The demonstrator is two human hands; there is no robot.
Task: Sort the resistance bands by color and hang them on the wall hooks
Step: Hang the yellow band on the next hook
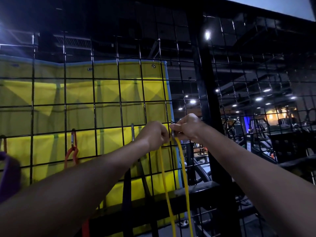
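Observation:
A thin yellow resistance band [168, 194] hangs in a long loop from a grey carabiner hook [173, 132] on the black wire grid wall [106, 103]. My left hand [153, 134] grips the top of the yellow band just left of the hook. My right hand [187, 128] pinches the hook from the right. An orange band [71, 157] hangs from an orange carabiner [73, 138] further left. A purple band [8, 173] hangs at the far left edge. A dark band [127, 189] hangs under another grey hook [132, 132], partly hidden by my left arm.
A yellow tarp with a blue border [102, 93] hangs behind the grid. A thick black post [210, 103] stands right of the hook. Gym machines [256, 134] show dimly through the mesh on the right. A red band end [85, 228] shows low down.

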